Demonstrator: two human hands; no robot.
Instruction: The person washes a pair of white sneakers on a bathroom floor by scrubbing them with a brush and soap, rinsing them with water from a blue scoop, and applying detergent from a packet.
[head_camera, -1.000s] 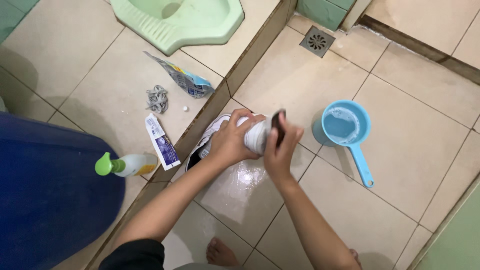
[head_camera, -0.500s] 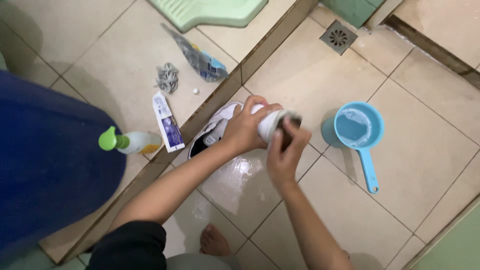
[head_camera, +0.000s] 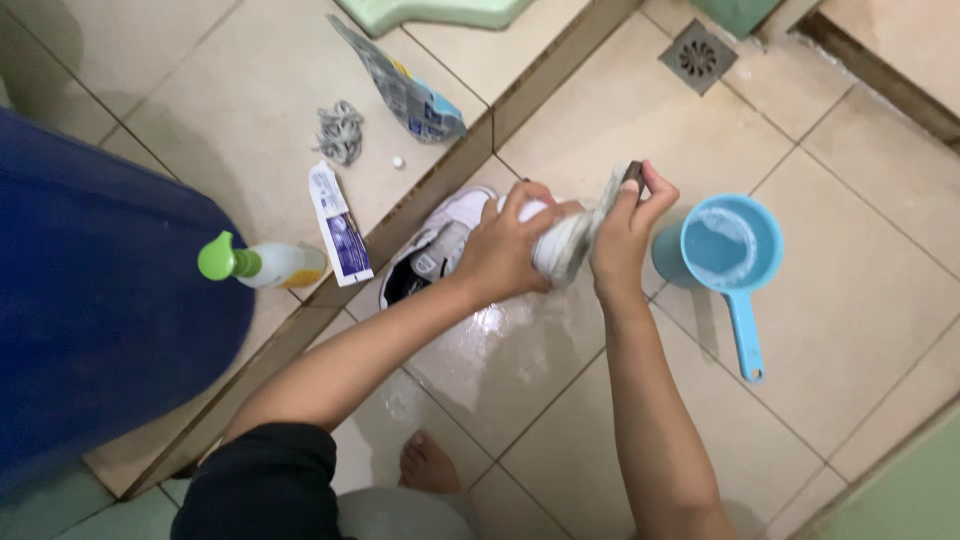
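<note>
White shoe (head_camera: 455, 235): lay over wet floor tiles (head_camera: 520, 350) beside the raised step, toe end gripped by left hand (head_camera: 505, 250). Right hand (head_camera: 622, 232) closed around a small dark brush (head_camera: 632, 176) against the toe. Blue water dipper (head_camera: 728, 255) just right. Nearby on step: tube (head_camera: 338, 222), green-capped bottle (head_camera: 262, 265), crumpled sachet (head_camera: 405, 90)

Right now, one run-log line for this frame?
left hand: grips white shoe | right hand: holds brush at shoe | blue dipper: on floor beside
</note>
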